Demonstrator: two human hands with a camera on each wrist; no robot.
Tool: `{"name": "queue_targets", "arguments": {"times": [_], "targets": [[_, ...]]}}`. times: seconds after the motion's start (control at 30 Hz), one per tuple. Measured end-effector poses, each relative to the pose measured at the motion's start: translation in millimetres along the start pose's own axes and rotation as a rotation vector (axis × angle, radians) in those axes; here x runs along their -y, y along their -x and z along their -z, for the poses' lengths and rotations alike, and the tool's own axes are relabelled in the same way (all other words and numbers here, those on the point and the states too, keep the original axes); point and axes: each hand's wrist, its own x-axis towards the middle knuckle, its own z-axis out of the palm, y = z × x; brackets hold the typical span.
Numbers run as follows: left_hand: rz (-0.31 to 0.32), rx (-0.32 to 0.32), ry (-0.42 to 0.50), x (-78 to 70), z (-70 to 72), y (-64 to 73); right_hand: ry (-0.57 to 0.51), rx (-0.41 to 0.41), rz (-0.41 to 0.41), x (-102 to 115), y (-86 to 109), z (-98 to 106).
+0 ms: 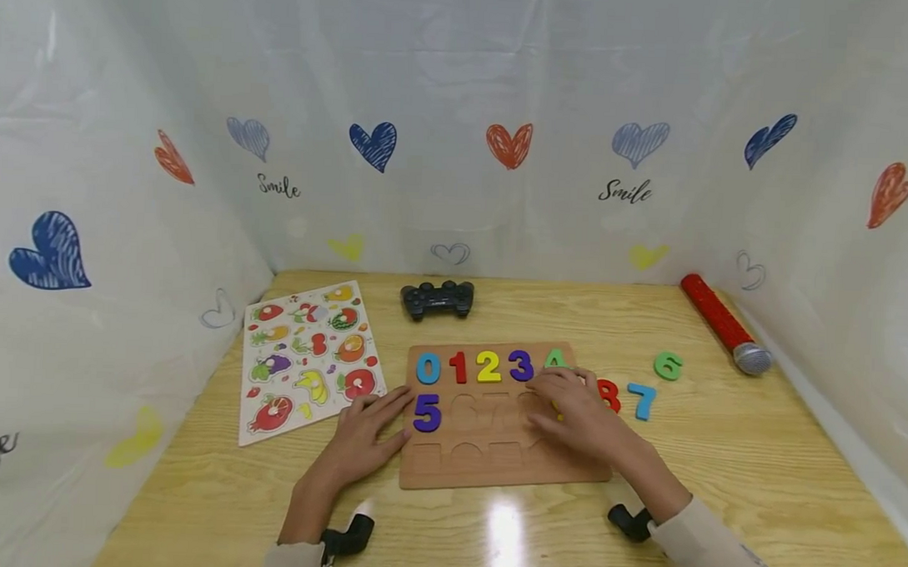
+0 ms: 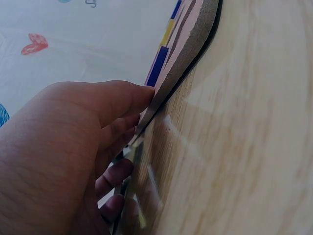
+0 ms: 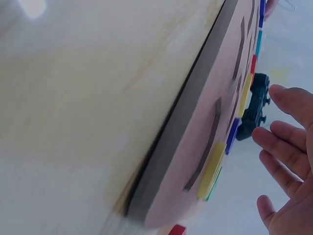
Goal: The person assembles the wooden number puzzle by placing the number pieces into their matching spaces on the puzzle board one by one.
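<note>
Here, left hand (image 1: 364,435) touches wooden board (image 1: 485,472), right hand (image 1: 579,411) above it

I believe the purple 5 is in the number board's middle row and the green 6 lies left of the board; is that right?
Not quite: the head view shows the green 6 lying to the right of the number board, not left. The purple 5 is indeed in the board's middle row.
</note>
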Motion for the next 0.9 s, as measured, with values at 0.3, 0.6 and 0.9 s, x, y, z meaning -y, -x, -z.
{"name": "queue_targets", "arguments": {"times": [0.3, 0.6, 0.9], "targets": [[0.007, -0.021, -0.002, 0.6, -1.4, 0.9, 0.043, -0.015, -0.062, -18, 11.2, 10], [0.008, -0.013, -0.003, -2.7, 0.7, 0.7, 0.029, -0.039, -0.069, -40, 26.2, 21], [-0.027, -0.044, -0.011, -1.9, 0.4, 1.6, 0.054, -0.044, -0.137, -55, 36.9, 32]]}}
